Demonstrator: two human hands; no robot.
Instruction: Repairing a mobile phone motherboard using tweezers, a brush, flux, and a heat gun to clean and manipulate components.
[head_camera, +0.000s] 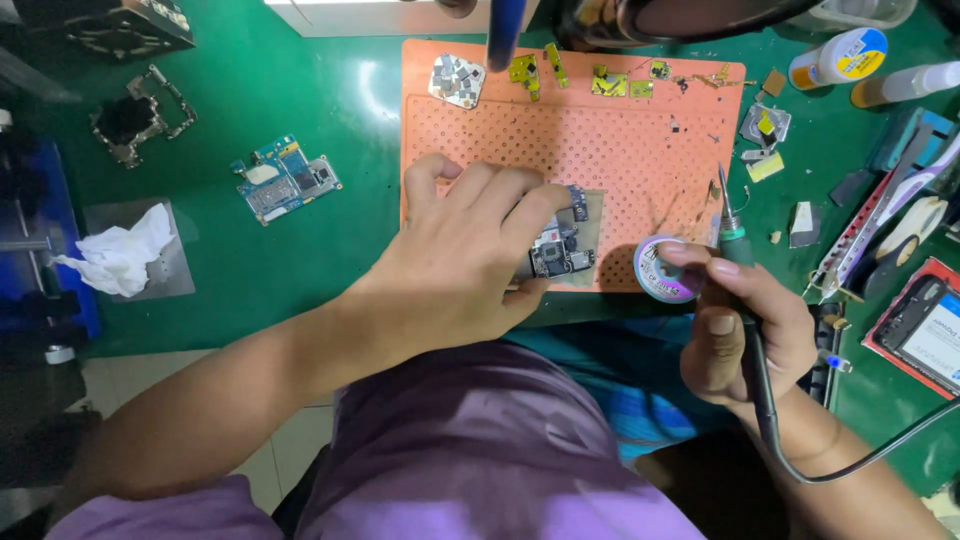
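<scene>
My left hand (462, 250) rests on the orange perforated mat (620, 150), its fingers pressing down on a dark phone circuit board (562, 248) near the mat's front edge. My right hand (745, 325) grips a soldering iron (733, 232) with a green collar, its tip pointing up and away over the mat. The same hand's fingers touch a small round purple tin (662, 270) at the mat's front right. The iron's black cable (860, 458) runs off toward the lower right.
Small metal shields and gold parts (530, 72) lie along the mat's far edge. A blue circuit board (285, 178) and a crumpled tissue (125, 252) lie on the green table at left. Bottles (838, 58), tweezers (880, 215) and a phone (925, 325) crowd the right side.
</scene>
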